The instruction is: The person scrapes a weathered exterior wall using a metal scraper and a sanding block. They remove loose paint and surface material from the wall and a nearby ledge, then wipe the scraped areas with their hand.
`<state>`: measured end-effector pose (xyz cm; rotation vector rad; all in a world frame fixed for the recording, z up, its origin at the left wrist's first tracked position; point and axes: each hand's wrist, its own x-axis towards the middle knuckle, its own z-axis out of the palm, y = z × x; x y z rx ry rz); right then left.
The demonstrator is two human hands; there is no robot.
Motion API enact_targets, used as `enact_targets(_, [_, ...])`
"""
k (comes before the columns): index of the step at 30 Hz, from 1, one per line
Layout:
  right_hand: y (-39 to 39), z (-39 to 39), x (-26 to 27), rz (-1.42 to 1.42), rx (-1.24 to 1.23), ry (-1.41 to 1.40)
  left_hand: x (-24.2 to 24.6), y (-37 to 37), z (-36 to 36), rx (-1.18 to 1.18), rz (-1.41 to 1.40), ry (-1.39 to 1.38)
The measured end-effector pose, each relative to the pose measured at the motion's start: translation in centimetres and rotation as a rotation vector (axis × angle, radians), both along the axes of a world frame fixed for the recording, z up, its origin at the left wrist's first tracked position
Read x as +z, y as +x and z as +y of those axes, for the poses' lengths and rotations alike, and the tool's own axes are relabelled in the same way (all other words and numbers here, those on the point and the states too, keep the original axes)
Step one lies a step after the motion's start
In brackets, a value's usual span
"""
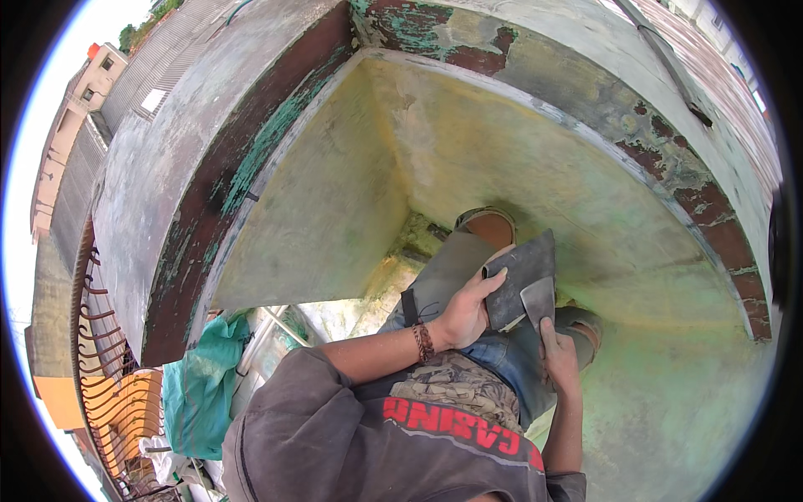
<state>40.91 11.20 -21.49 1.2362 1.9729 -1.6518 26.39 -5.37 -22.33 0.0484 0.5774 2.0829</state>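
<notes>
My left hand (469,307) holds a dark, flat folded sheet (519,270), perhaps sandpaper, with the thumb on its face and the fingers beneath. In my right hand (558,357) is a scraper or putty knife with a broad metal blade (538,296); its handle is mostly hidden by the fingers. The blade lies against the lower right part of the dark sheet. Both hands are over my lap, above the jeans.
Around me stand low plastered walls (502,150) meeting at a corner, topped by ledges with flaking maroon and green paint (207,207). A green woven sack (204,389) and pipes (266,342) lie at lower left, beside a curved metal railing (81,314). A dark bar (671,69) rests at upper right.
</notes>
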Motion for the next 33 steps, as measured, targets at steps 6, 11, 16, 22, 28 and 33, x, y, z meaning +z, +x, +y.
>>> enact_targets(6, [0.2,-0.2,-0.3,0.018,0.125,0.064,0.4,0.0,-0.1,-0.011,0.018,-0.011])
enact_targets(11, [1.0,-2.2,-0.8,0.120,0.277,0.144,-1.1,-0.2,0.0,0.000,0.055,-0.015])
enact_targets(16, [-1.4,3.3,-2.1,0.166,-0.476,-0.027,1.7,-1.6,-0.9,0.024,-0.019,-0.043])
enact_targets(22, [-1.0,3.0,-9.8,0.287,-0.604,-0.257,9.0,-6.2,-5.4,0.443,0.725,-0.423])
enact_targets(28, [-1.6,2.3,-12.8,0.223,-0.406,-0.327,18.6,-8.2,-14.0,1.100,0.958,-0.602])
enact_targets(33, [-1.4,4.5,-15.2,0.130,-0.457,-0.451,21.5,-7.2,-23.5,1.354,2.101,-1.501])
